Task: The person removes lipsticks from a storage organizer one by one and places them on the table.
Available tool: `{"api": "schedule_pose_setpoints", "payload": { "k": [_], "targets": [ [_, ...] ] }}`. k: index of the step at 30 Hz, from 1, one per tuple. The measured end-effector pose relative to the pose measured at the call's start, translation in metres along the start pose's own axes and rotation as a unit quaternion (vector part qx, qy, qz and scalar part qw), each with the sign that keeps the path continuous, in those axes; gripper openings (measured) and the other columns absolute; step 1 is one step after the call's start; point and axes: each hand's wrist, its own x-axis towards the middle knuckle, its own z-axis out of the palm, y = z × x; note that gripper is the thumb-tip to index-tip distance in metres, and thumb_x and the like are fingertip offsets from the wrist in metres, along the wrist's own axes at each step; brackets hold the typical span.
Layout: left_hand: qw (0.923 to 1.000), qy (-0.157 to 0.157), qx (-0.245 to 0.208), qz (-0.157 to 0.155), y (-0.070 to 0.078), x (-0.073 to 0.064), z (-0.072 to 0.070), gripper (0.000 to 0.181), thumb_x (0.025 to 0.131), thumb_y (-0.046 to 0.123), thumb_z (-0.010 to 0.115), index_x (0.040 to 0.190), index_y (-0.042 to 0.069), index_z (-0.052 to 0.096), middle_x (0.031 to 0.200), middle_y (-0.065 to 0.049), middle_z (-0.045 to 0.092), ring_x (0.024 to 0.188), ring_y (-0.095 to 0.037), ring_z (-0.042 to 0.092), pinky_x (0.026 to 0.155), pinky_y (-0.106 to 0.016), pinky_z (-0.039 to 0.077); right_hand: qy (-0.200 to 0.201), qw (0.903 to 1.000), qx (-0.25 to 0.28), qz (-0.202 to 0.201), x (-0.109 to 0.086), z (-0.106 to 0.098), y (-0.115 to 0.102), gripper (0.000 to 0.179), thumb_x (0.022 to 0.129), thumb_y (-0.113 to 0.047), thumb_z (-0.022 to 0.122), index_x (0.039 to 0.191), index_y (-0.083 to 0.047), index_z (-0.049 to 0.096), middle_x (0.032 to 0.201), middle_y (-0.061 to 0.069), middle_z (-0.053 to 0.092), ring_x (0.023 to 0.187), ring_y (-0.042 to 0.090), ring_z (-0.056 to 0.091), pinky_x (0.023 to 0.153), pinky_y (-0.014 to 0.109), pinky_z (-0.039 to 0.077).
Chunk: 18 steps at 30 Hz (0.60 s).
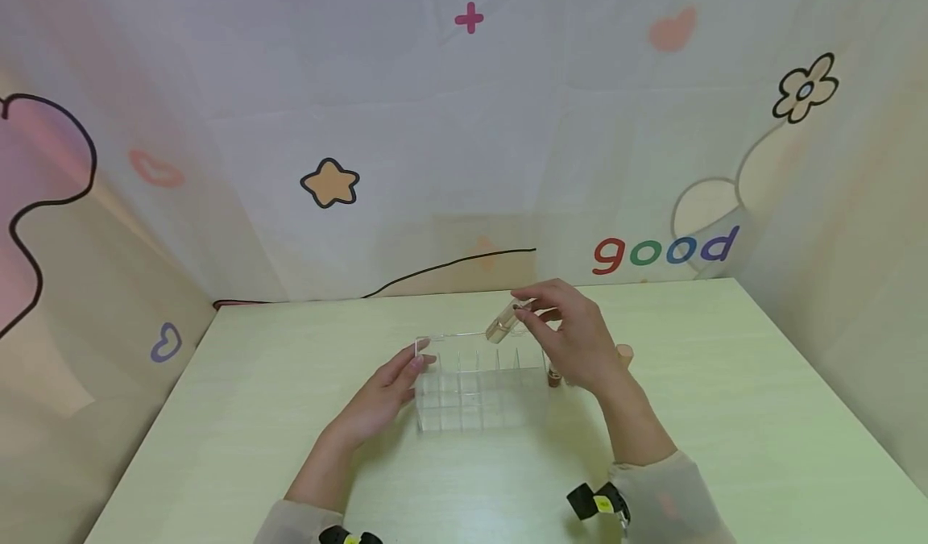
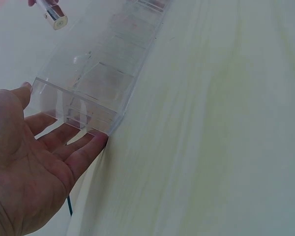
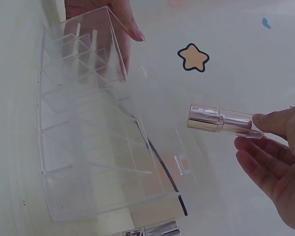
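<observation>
A clear plastic organizer (image 1: 482, 399), split into several compartments, stands on the table. My left hand (image 1: 384, 399) is at its left end; in the left wrist view, the spread fingers (image 2: 86, 152) touch the end wall and the thumb lies by the upper edge. Above the organizer's back edge, my right hand (image 1: 576, 338) pinches a lipstick tube (image 1: 500, 324) between thumb and fingers. Its shiny gold end (image 3: 203, 117) points away from the hand, tilted down toward the organizer. The tube touches no compartment wall in the right wrist view.
Beside the organizer's right end is another lipstick (image 1: 554, 377), partly hidden. A tan cylindrical item (image 1: 624, 355) shows behind the right wrist. The pale table (image 1: 290, 375) meets a printed cloth backdrop (image 1: 435, 165) at its back edge.
</observation>
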Motion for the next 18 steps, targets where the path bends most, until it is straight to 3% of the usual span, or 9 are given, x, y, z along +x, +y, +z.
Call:
{"api": "schedule_pose_setpoints", "payload": {
  "k": [5,12,18],
  "targets": [
    [1.0,0.0,0.003,0.001,0.001,0.0,0.0,0.06,0.11,0.051,0.043,0.162,0.023,0.036,0.154,-0.009,0.054,0.152,-0.031,0.041,0.121,-0.055,0.041,0.019,0.9998,-0.006,0.004,0.0,-0.007,0.004,0.026,0.096,-0.006,0.073,0.122,-0.01,0.072,0.115,0.005,0.072,0.099,0.018,0.073,0.085,0.027,0.063],
    [1.0,0.002,0.002,0.0,0.001,0.001,0.0,0.058,0.111,0.048,0.042,0.162,0.023,0.036,0.154,-0.008,0.054,0.152,-0.031,0.04,0.12,-0.056,0.042,0.033,0.9991,-0.016,0.021,0.0,-0.015,0.006,0.028,0.097,-0.009,0.073,0.124,-0.013,0.072,0.118,0.002,0.071,0.102,0.018,0.073,0.085,0.031,0.063],
    [1.0,0.0,-0.001,-0.003,0.0,0.0,0.0,0.06,0.11,0.051,0.043,0.162,0.024,0.036,0.155,-0.008,0.054,0.152,-0.031,0.04,0.121,-0.056,0.04,0.048,0.9981,-0.028,0.026,0.0,-0.018,0.011,0.029,0.096,-0.009,0.074,0.125,-0.013,0.072,0.12,0.004,0.071,0.102,0.019,0.073,0.086,0.022,0.06]
  ]
}}
